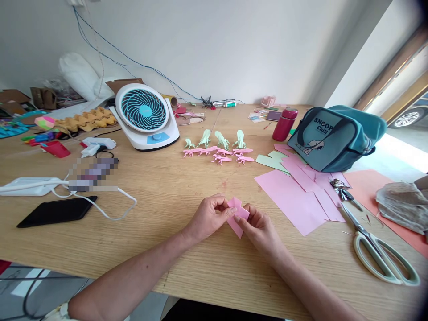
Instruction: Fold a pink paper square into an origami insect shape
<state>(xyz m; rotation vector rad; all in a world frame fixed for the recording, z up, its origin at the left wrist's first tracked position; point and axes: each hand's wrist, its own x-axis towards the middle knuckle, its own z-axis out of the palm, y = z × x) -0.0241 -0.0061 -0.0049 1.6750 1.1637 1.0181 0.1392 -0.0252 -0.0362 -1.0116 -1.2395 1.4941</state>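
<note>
My left hand and my right hand meet over the wooden table near its front edge. Both pinch a small folded pink paper piece, the left from its left side, the right from below and to the right. The fingers of both hands are closed on the paper. Farther back lie several finished folded paper figures, pink ones in front and pale green ones behind them.
Pink paper sheets and green sheets lie to the right, with scissors, keys and a teal bag. A red bottle, a white-and-blue fan, a black phone and a white cable sit around.
</note>
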